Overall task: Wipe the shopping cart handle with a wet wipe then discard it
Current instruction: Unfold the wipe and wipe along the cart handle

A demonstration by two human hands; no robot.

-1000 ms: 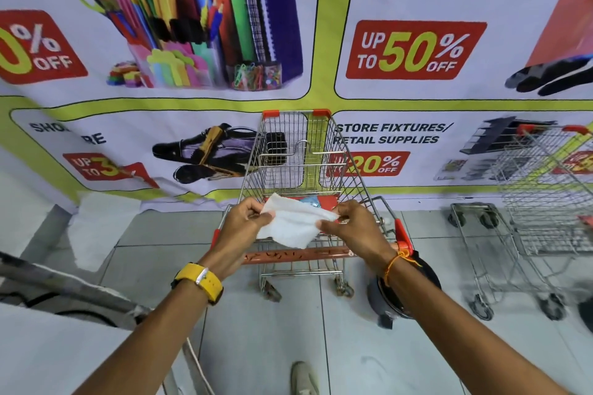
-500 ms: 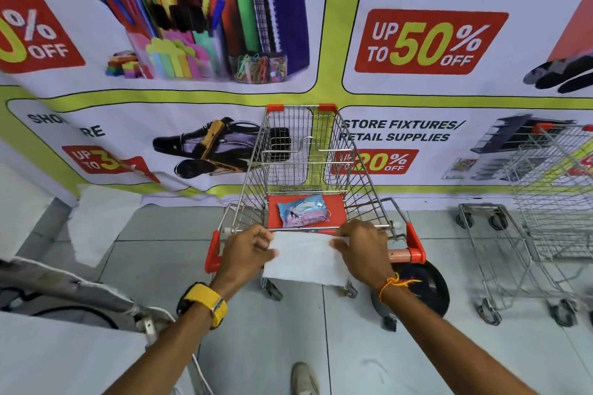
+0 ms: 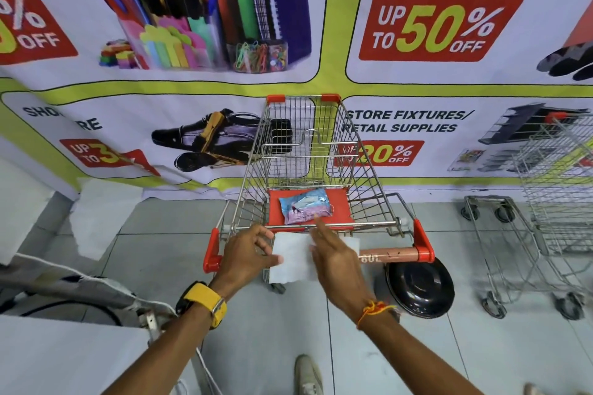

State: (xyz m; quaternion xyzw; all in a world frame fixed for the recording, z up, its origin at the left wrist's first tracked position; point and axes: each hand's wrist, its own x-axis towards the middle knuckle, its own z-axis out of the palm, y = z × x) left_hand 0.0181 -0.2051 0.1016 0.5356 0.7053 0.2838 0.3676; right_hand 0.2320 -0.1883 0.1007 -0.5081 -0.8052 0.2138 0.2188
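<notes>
My left hand (image 3: pixel 248 253) and right hand (image 3: pixel 333 258) pinch wipe (image 3: pixel 290 261) over cart handle (image 3: pixel 390 256) — banner (image 3: pixel 439 26) reads "UP TO 50% OFF".

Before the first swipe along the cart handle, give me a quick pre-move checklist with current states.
1. Wet wipe unfolded and draped over the handle: ok.
2. Left hand pinching the wipe's left edge: ok.
3. Right hand pressing the wipe onto the bar: looks ok, but the hand hides the contact underneath.
4. Handle path clear toward the right red end cap: ok, bar bare.
5. Wipes packet lying on the red seat, out of the way: ok.
6. Place to discard: cannot tell; a black round lidded object sits on the floor, possibly a bin.
</notes>
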